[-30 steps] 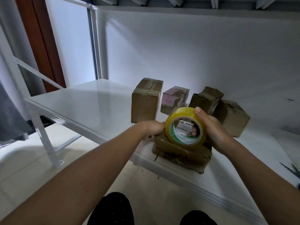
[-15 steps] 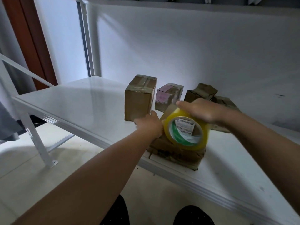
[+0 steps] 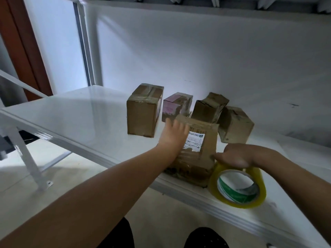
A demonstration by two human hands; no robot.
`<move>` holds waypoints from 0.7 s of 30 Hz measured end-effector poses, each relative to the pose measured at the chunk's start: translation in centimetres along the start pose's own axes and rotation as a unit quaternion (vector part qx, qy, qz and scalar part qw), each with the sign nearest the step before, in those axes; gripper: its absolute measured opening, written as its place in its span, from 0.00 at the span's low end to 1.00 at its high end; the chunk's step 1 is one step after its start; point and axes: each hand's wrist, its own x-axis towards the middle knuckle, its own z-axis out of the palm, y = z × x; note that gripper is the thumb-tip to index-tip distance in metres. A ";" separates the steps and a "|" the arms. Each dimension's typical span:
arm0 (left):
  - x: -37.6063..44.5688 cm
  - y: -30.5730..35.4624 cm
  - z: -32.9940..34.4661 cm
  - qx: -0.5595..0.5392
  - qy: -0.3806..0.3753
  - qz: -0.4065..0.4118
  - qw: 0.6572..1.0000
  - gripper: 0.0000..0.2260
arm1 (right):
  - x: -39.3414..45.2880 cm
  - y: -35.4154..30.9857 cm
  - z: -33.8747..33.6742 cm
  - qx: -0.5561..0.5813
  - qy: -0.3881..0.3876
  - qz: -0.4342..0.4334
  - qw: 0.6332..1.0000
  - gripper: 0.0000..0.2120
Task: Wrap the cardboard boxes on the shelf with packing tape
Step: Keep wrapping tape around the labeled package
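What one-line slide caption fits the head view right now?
Left hand steadies the labelled box at the shelf edge while the right hand grips the yellow tape roll beside it.

We're looking at a white wall (image 3: 215,56) behind, plain and matte, with a bright patch of light low down where it meets the white shelf board (image 3: 75,113). The board is glossy and catches reflections. Above us, a second white shelf (image 3: 197,6) shows its ribbed underside. A white upright post (image 3: 84,43) stands at the back left, with a reddish-brown door frame (image 3: 19,43) beyond. Below, we see pale floor tiles (image 3: 71,179) and a white slanted brace (image 3: 28,163) bolted down.
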 end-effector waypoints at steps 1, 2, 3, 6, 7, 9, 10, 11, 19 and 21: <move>0.2 0.5 -0.1 0.010 0.004 0.024 1.000 0.34 | 0.2 0.1 0.1 0.006 0.005 -0.003 1.000 0.22; 0.4 1.1 -0.4 0.011 0.005 0.042 0.999 0.35 | 0.4 0.2 0.2 0.014 0.008 -0.005 1.000 0.21; 0.6 1.8 -0.7 0.000 0.005 0.053 0.999 0.36 | 0.6 0.3 0.3 0.026 0.013 -0.007 1.000 0.21; 1.0 4.2 -1.8 -0.100 0.030 0.079 0.991 0.36 | 0.7 0.3 0.5 0.055 0.020 -0.014 0.998 0.21; 0.9 4.8 -2.1 -0.121 0.037 0.090 0.988 0.36 | 0.5 0.4 0.6 0.062 0.020 -0.016 0.998 0.21; 0.7 5.0 -2.3 -0.162 0.043 0.077 0.983 0.34 | 0.3 0.4 0.6 0.079 0.019 -0.014 0.997 0.21; 0.4 4.7 -2.3 -0.193 0.044 0.047 0.979 0.32 | 0.1 0.4 0.5 0.087 0.019 -0.012 0.996 0.21; 0.0 4.0 -2.1 -0.221 0.043 0.009 0.974 0.29 | 0.0 0.4 0.5 0.096 0.017 -0.011 0.995 0.21; -2.1 -4.8 0.8 -0.460 -0.236 -0.193 0.834 0.28 | -3.0 2.9 -1.8 0.394 -0.050 -0.081 0.914 0.20; -2.2 -5.7 1.6 -0.554 -0.245 -0.189 0.773 0.28 | -4.0 2.8 -3.2 0.459 -0.063 -0.152 0.873 0.26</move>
